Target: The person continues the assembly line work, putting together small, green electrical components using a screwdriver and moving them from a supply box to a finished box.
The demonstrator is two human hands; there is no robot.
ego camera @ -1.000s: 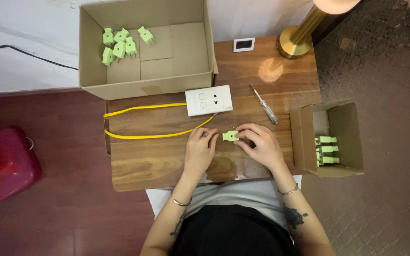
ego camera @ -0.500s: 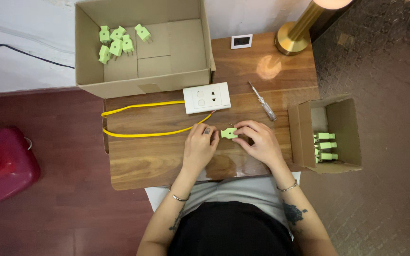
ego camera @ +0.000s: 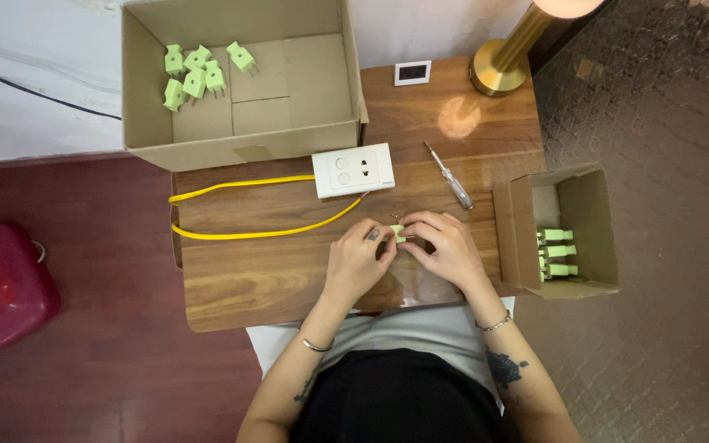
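a wooden table (ego camera: 289, 279) bears boxes (ego camera: 240, 148), socket (ego camera: 354, 170), screwdriver (ego camera: 450, 175), lamp (ego camera: 500, 67).

Glossy brown wood-grain counter (ego camera: 272, 279), matt brown corrugated cardboard box (ego camera: 240, 143), smooth pale green plastic plug (ego camera: 398, 233), glossy white plastic socket plate (ego camera: 354, 170), polished brass lamp base (ego camera: 500, 70), smooth yellow plastic-sheathed cable (ego camera: 248, 234).

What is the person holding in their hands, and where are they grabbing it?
A small green plug, pinched at its two ends between the left hand and right hand.
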